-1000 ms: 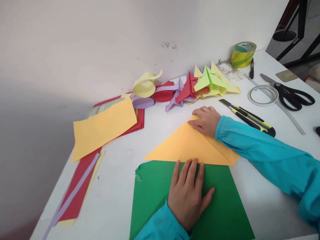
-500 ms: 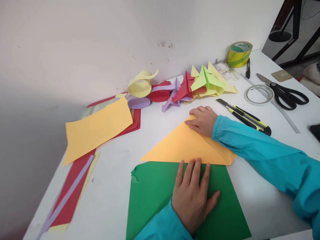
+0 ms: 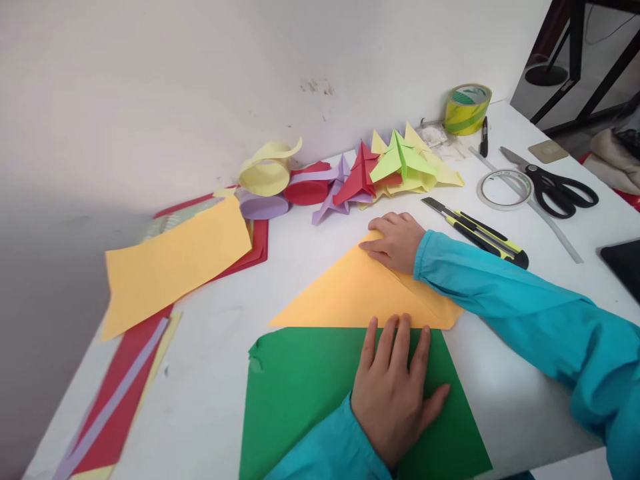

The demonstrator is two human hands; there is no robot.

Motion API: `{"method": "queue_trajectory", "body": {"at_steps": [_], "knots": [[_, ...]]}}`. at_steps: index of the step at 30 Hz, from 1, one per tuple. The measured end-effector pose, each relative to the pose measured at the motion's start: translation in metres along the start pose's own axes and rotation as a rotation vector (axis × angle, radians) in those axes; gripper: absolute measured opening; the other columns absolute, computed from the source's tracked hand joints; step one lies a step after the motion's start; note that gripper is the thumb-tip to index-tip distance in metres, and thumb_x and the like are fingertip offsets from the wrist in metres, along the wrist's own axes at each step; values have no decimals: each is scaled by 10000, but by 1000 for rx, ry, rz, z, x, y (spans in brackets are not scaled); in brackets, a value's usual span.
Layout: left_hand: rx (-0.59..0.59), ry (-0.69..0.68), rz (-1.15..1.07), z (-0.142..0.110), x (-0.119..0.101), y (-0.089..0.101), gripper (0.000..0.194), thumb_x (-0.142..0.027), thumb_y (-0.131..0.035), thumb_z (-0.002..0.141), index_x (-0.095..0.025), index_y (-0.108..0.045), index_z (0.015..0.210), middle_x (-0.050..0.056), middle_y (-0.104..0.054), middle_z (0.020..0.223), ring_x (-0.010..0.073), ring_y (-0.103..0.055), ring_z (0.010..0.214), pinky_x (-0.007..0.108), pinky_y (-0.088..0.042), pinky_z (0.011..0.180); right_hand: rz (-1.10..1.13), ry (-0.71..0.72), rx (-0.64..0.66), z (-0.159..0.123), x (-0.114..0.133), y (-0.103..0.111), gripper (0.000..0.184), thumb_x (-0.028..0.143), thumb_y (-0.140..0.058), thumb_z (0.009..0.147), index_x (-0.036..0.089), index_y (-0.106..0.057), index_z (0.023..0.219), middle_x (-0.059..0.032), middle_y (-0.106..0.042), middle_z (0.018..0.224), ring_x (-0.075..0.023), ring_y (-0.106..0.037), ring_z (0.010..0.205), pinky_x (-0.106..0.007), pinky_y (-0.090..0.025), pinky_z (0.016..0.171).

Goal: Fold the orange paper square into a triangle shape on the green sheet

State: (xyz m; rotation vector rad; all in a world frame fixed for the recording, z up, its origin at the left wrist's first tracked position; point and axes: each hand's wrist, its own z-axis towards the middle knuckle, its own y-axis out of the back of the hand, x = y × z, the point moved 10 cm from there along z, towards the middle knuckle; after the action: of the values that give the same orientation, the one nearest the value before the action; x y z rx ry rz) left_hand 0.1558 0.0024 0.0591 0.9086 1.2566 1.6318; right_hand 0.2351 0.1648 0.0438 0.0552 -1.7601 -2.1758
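A folded orange paper (image 3: 330, 293), shaped like a triangle, lies with its long straight edge toward me, against a green sheet (image 3: 300, 387). My left hand (image 3: 393, 393) rests palm down on the green sheet, fingers spread, with the fingertips reaching the orange paper's near edge. At the far tip of the orange paper, my right hand (image 3: 397, 243) presses down with its fingers laid over the corner. That hand covers the tip, and the teal sleeve hides part of the paper's right side.
A utility knife (image 3: 475, 230), scissors (image 3: 555, 187) and clear tape roll (image 3: 505, 189) lie to the right. Along the wall sit folded paper stars (image 3: 400, 160), paper loops (image 3: 265, 177) and a yellow tape roll (image 3: 467, 110). An orange strip (image 3: 175, 260) covers red paper at left.
My left hand has slid a little to the right along the orange paper's near edge. My right hand stays on the far tip. The whole view has shifted slightly.
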Motion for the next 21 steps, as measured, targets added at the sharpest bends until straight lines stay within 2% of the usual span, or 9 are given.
{"method": "queue_trajectory", "body": {"at_steps": [21], "knots": [[14,-17,-41,11,-16,-3,598,-584,-455,833,-160,-558,1242,201,-553,1225,370,-514,1144,584,-414,960,8,-6,20,1,-1,-2,339,387,-388,938,343,-639,1162,-92,-515,1267,-286,-406,1076,-423,-257,822]]}}
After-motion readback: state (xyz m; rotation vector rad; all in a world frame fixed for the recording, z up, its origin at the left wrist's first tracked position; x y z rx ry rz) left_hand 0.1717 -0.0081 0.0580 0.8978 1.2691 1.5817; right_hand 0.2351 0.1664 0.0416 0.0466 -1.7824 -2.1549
